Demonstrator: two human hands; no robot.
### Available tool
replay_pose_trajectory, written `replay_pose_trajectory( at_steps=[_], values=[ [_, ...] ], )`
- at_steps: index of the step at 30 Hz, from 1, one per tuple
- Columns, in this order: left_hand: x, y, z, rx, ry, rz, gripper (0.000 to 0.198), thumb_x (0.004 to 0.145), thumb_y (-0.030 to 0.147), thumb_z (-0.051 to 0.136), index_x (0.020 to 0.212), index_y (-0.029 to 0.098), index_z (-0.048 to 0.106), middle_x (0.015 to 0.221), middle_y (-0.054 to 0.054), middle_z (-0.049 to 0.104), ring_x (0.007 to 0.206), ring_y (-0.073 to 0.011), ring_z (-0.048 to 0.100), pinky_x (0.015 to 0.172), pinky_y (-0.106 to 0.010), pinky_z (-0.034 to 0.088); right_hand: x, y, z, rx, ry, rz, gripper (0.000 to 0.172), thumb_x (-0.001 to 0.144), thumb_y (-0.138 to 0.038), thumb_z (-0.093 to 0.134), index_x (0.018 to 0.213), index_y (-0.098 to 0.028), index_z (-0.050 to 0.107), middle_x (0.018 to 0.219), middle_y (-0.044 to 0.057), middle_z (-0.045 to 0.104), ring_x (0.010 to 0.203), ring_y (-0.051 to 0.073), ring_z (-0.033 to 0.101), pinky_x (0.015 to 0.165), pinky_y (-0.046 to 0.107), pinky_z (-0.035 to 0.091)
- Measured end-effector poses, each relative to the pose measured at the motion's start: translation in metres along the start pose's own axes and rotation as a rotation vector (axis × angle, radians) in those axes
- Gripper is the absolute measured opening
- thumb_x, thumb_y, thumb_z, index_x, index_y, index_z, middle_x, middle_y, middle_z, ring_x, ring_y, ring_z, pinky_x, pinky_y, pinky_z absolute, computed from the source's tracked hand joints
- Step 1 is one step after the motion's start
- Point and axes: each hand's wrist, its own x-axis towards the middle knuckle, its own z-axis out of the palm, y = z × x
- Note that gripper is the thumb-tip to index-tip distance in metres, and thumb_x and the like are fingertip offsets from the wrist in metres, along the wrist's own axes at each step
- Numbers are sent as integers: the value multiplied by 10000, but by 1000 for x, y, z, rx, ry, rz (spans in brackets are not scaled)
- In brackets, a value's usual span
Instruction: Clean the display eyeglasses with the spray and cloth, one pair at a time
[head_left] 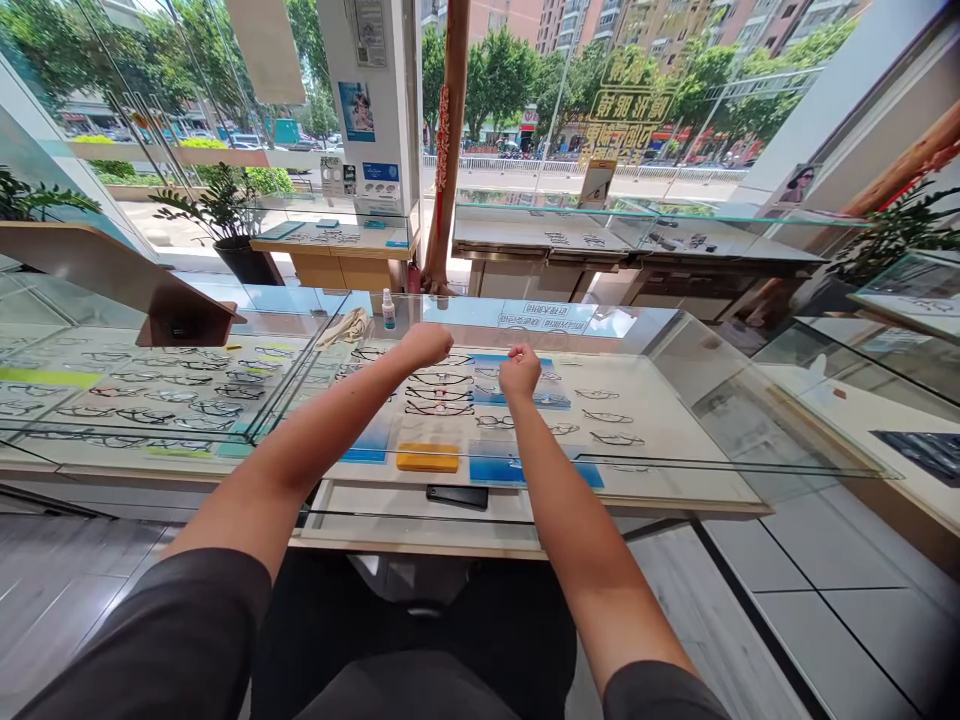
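My left hand (429, 345) is closed in a fist above the glass counter, with nothing visible in it. To its right, my right hand (520, 373) is also curled into a fist, and nothing shows in it. Beneath the glass between and below them lie several eyeglasses (439, 394) in a column. A blue display sheet (553, 400) lies under the glass by my right hand. Beyond my left hand, a small spray bottle (388, 310) stands upright on the counter, next to a crumpled beige cloth (345, 328).
A yellow case (427, 458) and a black phone (457, 496) lie near the counter's front. A brown stand (172, 300) rises at the left. Glass edges frame the display case (697, 470). More glass showcases (540, 240) stand by the window, around a wooden post (444, 150).
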Motion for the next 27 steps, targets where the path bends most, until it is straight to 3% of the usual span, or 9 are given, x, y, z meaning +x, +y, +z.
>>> replay_pose_trajectory(
  at_steps=[8,13,17,20,23,27],
  values=[
    [2,2,8,-21,3,7,245,915,233,674,1052,218,876,1107,-166,842,1070,-342,776,903,-404,565,-5,-7,-2,1,-15,-14,335,612,-7,527,795,-282,471,572,-111,264,566,164,273,632,309,232],
    [-15,-5,0,-79,99,0,280,980,340,630,1089,207,851,1083,-141,845,1016,-310,763,918,-408,535,-10,-13,-2,15,-24,-40,326,612,-3,511,780,-281,477,572,-112,247,574,166,264,636,308,237],
    [-53,-20,-14,-126,233,-47,359,1052,395,526,1069,186,818,1033,-114,842,957,-292,749,1067,-512,456,-18,-22,2,36,-34,-79,294,642,-14,509,777,-275,497,568,-114,240,571,165,270,643,312,245],
    [-92,-36,-19,-193,346,-103,345,1039,399,535,964,192,801,929,-90,826,866,-272,731,1051,-519,424,-30,-31,6,64,-62,-121,259,674,-31,518,776,-269,514,556,-120,231,558,160,268,648,317,253],
    [-130,-52,-13,-306,461,-167,285,1011,386,578,924,206,780,838,-49,811,803,-247,723,1058,-509,400,-46,-41,12,107,-118,-180,226,691,-49,533,767,-262,526,561,-117,232,557,153,274,647,320,260],
    [-166,-68,10,-380,517,-248,245,1011,339,575,903,201,747,884,-52,822,873,-241,751,1033,-455,422,-71,-52,17,171,-215,-255,189,707,-82,549,764,-261,530,576,-110,230,558,146,268,640,319,268]
  ],
)
